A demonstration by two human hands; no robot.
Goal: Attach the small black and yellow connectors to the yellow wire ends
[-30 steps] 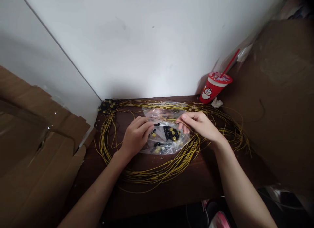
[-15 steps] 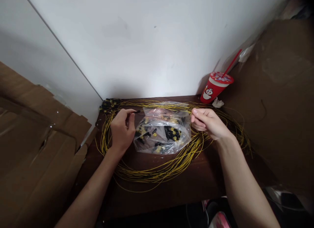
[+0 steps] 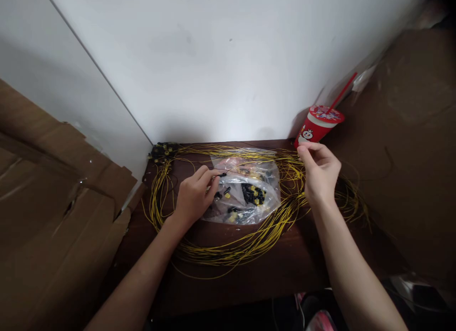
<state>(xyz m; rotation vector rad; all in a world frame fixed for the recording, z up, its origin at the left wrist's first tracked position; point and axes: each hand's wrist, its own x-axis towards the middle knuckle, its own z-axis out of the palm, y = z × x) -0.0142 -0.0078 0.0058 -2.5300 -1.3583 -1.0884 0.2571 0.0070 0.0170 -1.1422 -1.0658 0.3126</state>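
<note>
My left hand (image 3: pixel 197 193) pinches a small black connector (image 3: pixel 221 174) between thumb and fingertips, above the clear plastic bag (image 3: pixel 237 217). Inside the bag lie several black connectors (image 3: pixel 253 194) and small yellow pieces (image 3: pixel 228 196). From the held connector a thin wire runs rightward, only faintly visible. My right hand (image 3: pixel 322 172) is closed in a pinch in front of the red cup, apparently on that thin wire; the fingertips partly hide it. Around the bag lies a large coil of yellow and dark wires (image 3: pixel 221 256) on the dark brown table (image 3: pixel 270 274).
A red and white cup (image 3: pixel 318 123) with a straw stands at the back right against the white wall (image 3: pixel 228 84). Cardboard flanks the table at left (image 3: pixel 46 212) and right (image 3: pixel 409 155). Black and yellow wire ends (image 3: pixel 162 153) are bunched at the back left corner.
My left hand has moved right and slightly down with the connector, now over the bag. My right hand has moved right and up, in front of the cup. The view has shifted slightly.
</note>
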